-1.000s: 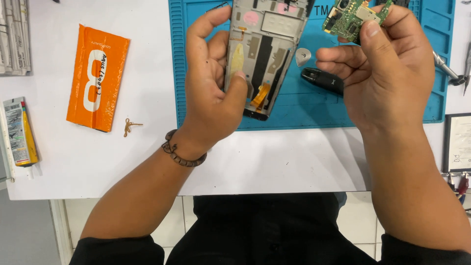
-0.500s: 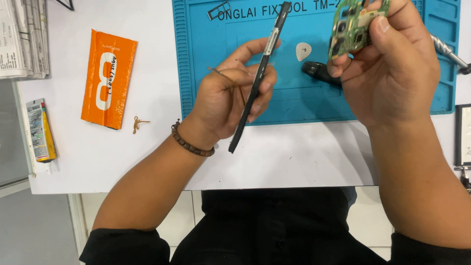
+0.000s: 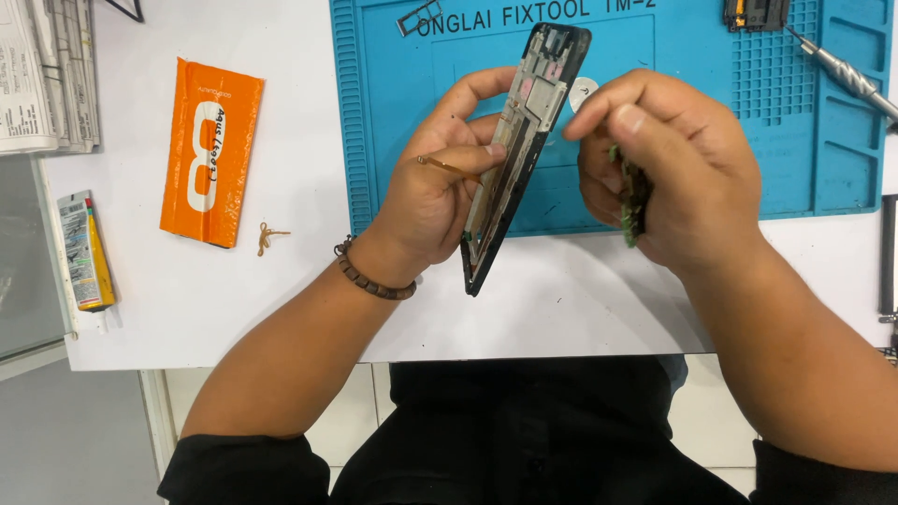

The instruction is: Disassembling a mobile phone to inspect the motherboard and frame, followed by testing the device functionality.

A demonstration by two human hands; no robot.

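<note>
Blue silicone repair mat (image 3: 767, 168) sits at the far side of the white table (image 3: 234, 309), and both hands are up over its near edge. Left hand (image 3: 440, 201) is wrapped around a stripped phone frame (image 3: 519, 150), thumb on the side facing the camera and fingers behind it. The frame is tilted up nearly on edge, its top end pointing far and its bottom corner hanging just past the mat's near edge. A thin orange flex cable (image 3: 447, 167) sticks out left from the frame, across the thumb. There's a brown bead bracelet (image 3: 372, 276) on that wrist.

Right hand (image 3: 669, 168) is just right of the frame, fingers curled tight around a small green circuit board (image 3: 632, 201). Only the board's edge peeks out under the fingers, so can't say much about it. A small white round bit (image 3: 586, 90) lies on the mat between the frame and that hand.

Elsewhere: orange packet (image 3: 210, 150) lying flat to the left on the table, a little tan knotted scrap (image 3: 269, 236) just near it, a glue tube (image 3: 84, 251) at the left edge, a stack of printed papers (image 3: 42, 75) in the far left corner, and a metal screwdriver (image 3: 847, 70) at the far right of the mat.
</note>
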